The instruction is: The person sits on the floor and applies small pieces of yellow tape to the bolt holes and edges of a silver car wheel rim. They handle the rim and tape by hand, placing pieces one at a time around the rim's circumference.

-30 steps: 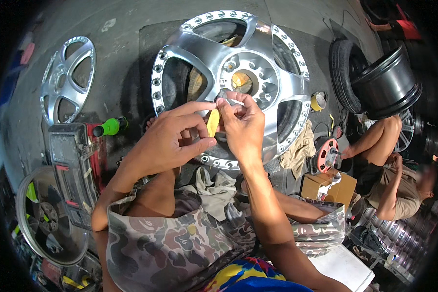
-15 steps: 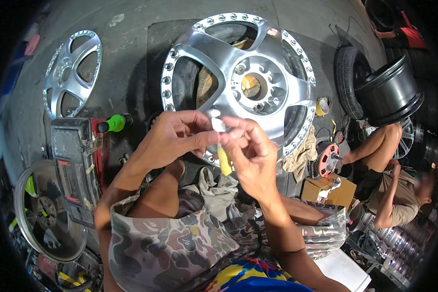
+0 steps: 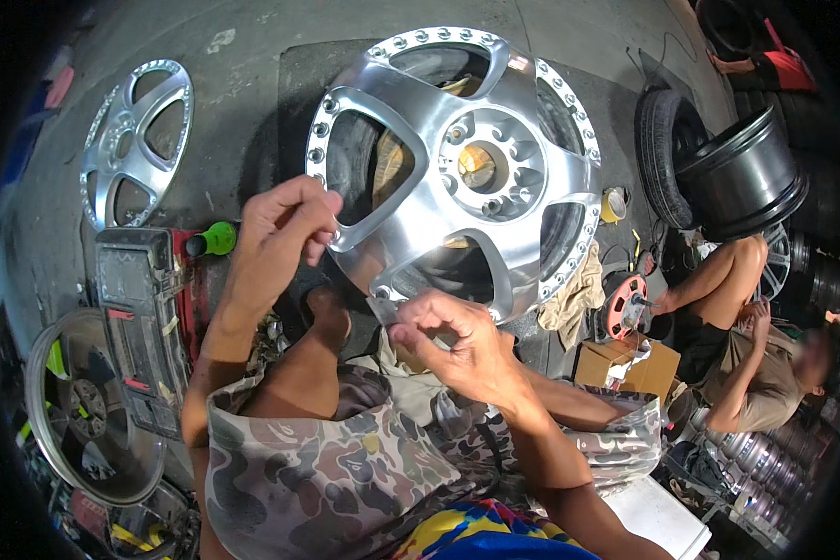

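- From where I stand, the big silver wheel (image 3: 439, 210) lies face up in front of the seated person, its polished spokes catching the light (bolts dot its outer lip all the way round).
- The person's left hand (image 3: 294, 222) is raised at the near left edge of that wheel, fingers curled in and thumb drawn close to the forefinger; I can't tell whether anything is caught between them, or whether they touch the lip.
- The right hand (image 3: 453, 341) hangs near the wheel's lower edge, thumb and finger pinching a small grey piece (image 3: 382, 311) that sticks out toward the left.
- A pale cloth (image 3: 415, 381) lies bunched between the person's legs, below that hand, and camouflage shorts (image 3: 336, 467) cover the lap.
- Over to the left, a second silver wheel face (image 3: 143, 145) sits on the floor, with a scuffed grey-and-red toolbox (image 3: 140, 327) and a bright green bottle (image 3: 218, 239) nearer the person.
- On the right, a beige rag (image 3: 567, 297) lies beside the big wheel, near a cardboard box (image 3: 649, 369) and a round orange-red thing (image 3: 623, 306).
- Farther right, a black wheel barrel (image 3: 747, 173) leans against a tyre (image 3: 658, 159), and a co-worker (image 3: 751, 364) sits below them, knees bent.
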`<state>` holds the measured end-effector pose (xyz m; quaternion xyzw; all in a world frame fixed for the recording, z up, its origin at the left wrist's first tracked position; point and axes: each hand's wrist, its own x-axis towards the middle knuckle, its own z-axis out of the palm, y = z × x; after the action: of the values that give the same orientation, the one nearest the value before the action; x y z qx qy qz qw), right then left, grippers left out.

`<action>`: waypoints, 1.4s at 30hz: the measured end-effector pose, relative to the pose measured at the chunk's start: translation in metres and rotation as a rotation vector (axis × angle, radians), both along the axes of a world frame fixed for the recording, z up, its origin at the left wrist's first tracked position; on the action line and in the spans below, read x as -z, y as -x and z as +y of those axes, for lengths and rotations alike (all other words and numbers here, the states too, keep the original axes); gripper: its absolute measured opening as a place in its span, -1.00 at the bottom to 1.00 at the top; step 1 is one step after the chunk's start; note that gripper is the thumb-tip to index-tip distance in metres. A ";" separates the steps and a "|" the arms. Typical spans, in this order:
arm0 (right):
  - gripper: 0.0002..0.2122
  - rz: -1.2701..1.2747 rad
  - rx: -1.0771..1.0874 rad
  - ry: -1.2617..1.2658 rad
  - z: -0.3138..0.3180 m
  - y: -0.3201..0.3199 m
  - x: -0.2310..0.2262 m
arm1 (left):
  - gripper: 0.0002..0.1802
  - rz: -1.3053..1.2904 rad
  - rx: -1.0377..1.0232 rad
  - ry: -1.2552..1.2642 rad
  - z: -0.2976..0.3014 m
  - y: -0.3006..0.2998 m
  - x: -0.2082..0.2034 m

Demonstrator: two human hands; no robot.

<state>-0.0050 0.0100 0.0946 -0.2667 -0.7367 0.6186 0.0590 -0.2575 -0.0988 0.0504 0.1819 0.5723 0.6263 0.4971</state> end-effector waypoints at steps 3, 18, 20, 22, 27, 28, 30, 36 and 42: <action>-0.86 -0.060 0.147 0.180 0.005 -0.004 0.007 | -0.69 0.246 -0.048 -0.010 -0.009 0.012 0.007; -0.90 -0.016 0.285 -0.202 0.109 0.034 0.021 | -0.47 1.410 0.355 -0.191 0.039 -0.043 0.007; -0.91 -0.011 0.317 -0.153 0.108 0.032 0.025 | -0.45 1.498 0.359 -0.221 0.055 -0.049 0.018; -0.92 -0.008 0.368 -0.070 0.105 0.029 0.028 | -0.45 1.571 0.380 -0.199 0.062 -0.047 0.022; -0.90 0.036 0.456 0.056 0.104 0.013 0.036 | -0.46 1.646 0.361 -0.200 0.075 -0.034 0.028; -0.89 0.049 0.461 0.051 0.104 0.012 0.036 | -0.47 1.652 0.335 -0.213 0.079 -0.031 0.031; -0.88 0.066 0.460 -0.005 0.103 0.015 0.035 | -0.47 1.664 0.282 -0.234 0.086 -0.024 0.037; -0.85 -0.004 0.279 -0.288 0.108 0.030 0.033 | -0.60 1.402 0.003 -0.101 0.079 -0.006 0.014; -0.81 -0.037 0.135 -0.530 0.109 0.052 0.031 | -0.64 0.762 0.299 -0.173 0.029 -0.034 -0.009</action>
<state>-0.0568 0.1187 0.0633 -0.3019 -0.8543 0.3940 0.1542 -0.2240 -0.0698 0.0595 0.5228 0.6281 0.4807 0.3181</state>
